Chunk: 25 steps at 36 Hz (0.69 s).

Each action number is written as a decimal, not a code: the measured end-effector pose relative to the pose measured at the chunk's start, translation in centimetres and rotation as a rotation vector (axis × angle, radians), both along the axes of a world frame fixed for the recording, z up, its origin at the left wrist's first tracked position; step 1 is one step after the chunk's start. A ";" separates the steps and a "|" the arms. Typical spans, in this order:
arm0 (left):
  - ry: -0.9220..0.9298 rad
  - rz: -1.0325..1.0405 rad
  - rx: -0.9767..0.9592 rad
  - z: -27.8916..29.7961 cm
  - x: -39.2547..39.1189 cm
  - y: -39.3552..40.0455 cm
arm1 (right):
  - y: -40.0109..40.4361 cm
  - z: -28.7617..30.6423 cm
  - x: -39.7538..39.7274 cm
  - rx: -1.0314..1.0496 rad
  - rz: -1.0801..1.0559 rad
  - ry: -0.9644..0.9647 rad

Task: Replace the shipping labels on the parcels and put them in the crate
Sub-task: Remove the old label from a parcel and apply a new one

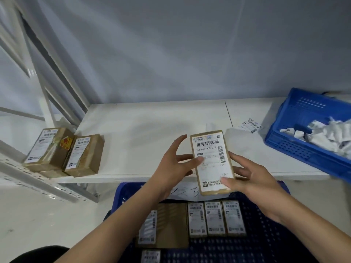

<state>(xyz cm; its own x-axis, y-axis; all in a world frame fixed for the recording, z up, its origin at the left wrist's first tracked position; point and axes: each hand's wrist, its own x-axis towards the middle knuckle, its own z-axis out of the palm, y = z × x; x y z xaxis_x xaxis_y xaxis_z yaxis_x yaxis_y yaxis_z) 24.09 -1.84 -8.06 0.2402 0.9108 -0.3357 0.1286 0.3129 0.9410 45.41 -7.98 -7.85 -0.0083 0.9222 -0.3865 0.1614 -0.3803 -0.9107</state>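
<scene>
Head view: a small, stiff, seemingly light brown cardboard parcel [212,162] is gripped at its lower edge by the right hand [252,179], best held by its edges, while the left hand [175,164] is spread open, fingertips touching its white label [209,158].

1. The right hand [252,179] is gripping a labelled parcel [212,162] by its near right edge, thumb lying on the white shipping label [211,160].
2. The left hand [176,164] is touching the parcel's left side, fingers spread and mostly straight.
3. Below the parcel, a dark blue crate [266,243] is holding more labelled parcels [214,218].
4. Far left of the parcel, two taped boxes [64,152] are sitting on the white shelf [142,130].
5. To the parcel's right, a blue bin [296,147] is holding crumpled label scraps [322,135].
</scene>
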 end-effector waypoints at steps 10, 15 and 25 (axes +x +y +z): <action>0.087 0.083 0.041 -1.9 -1.0 0.6 | 2.3 -1.9 -0.5 -0.061 0.204 0.063; 0.067 0.099 0.023 -1.8 -1.3 1.9 | 4.1 -1.8 -0.7 -0.059 0.185 0.037; 0.117 -0.063 0.049 -1.1 0.8 2.7 | 5.8 -0.7 -0.9 -0.077 0.114 0.037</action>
